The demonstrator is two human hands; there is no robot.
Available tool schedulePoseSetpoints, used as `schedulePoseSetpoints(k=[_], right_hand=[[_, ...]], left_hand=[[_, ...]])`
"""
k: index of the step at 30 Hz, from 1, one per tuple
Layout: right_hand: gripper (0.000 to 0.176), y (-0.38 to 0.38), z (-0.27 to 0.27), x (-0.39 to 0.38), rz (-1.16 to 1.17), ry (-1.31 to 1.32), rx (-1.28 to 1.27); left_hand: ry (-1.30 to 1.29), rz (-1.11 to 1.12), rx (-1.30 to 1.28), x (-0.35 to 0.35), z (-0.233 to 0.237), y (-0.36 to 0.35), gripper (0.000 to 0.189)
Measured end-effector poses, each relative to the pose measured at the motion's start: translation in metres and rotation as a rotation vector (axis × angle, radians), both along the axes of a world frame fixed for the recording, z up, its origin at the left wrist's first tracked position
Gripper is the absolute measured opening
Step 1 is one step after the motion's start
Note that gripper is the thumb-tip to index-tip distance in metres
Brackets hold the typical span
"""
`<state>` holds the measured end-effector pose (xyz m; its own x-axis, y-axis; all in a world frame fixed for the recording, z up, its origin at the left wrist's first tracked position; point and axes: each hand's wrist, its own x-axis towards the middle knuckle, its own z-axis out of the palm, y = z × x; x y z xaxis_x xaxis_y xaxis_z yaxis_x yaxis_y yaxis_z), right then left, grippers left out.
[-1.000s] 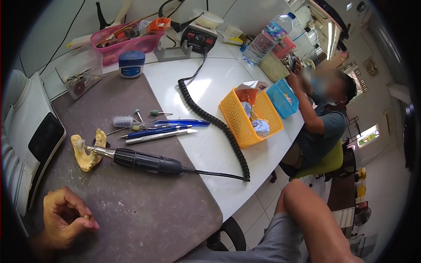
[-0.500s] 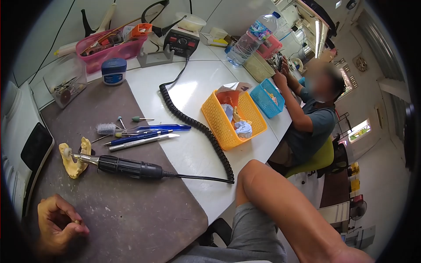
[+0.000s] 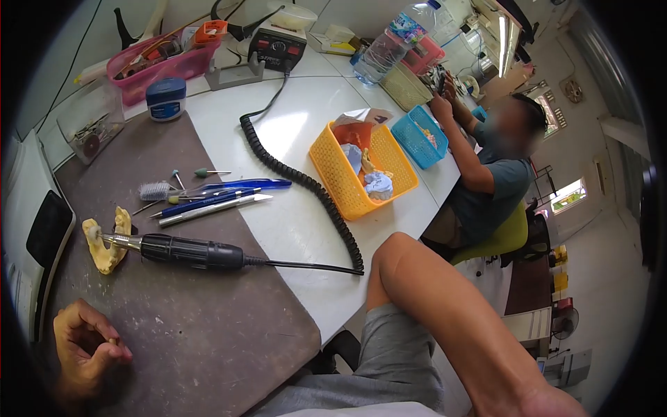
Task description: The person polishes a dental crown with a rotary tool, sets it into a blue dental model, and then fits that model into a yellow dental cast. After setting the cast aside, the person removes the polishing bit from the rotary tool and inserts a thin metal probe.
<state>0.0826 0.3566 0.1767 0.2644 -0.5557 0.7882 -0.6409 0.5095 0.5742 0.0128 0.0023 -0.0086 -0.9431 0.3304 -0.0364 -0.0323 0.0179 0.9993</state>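
Note:
My left hand [image 3: 89,344] is closed at the lower left above the brown mat [image 3: 208,326], thumb and fingertips pinching a small tan piece [image 3: 113,341] too tiny to name. Ahead of it, a yellowish dental model [image 3: 104,260] in a horseshoe shape lies on the mat. The metal tip of a black rotary handpiece [image 3: 191,251] rests over the model. At the lower right, a bent bare forearm comes back towards the camera; only the base of my right hand [image 3: 552,403] shows at the frame edge, its fingers out of sight.
Behind the handpiece lie a knife-like tool [image 3: 215,210], a blue pen [image 3: 205,203], a brush [image 3: 156,191] and small burs. A coiled cord runs to a control box [image 3: 278,48]. A yellow basket [image 3: 361,201] and blue basket [image 3: 420,142] stand near a seated person [image 3: 497,181].
The view has shifted slightly, so the table things appear a little further left and up. My left hand keeps its pinch, and the handpiece and model lie as before.

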Motion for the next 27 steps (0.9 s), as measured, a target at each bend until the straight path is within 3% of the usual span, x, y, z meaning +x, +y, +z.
schedulePoseSetpoints(k=[27], right_hand=[[0.027, 0.0, 0.004, -0.004, -0.02, -0.011, -0.014]], left_hand=[[-0.028, -0.041, 0.02, -0.001, 0.005, 0.001, 0.027]])
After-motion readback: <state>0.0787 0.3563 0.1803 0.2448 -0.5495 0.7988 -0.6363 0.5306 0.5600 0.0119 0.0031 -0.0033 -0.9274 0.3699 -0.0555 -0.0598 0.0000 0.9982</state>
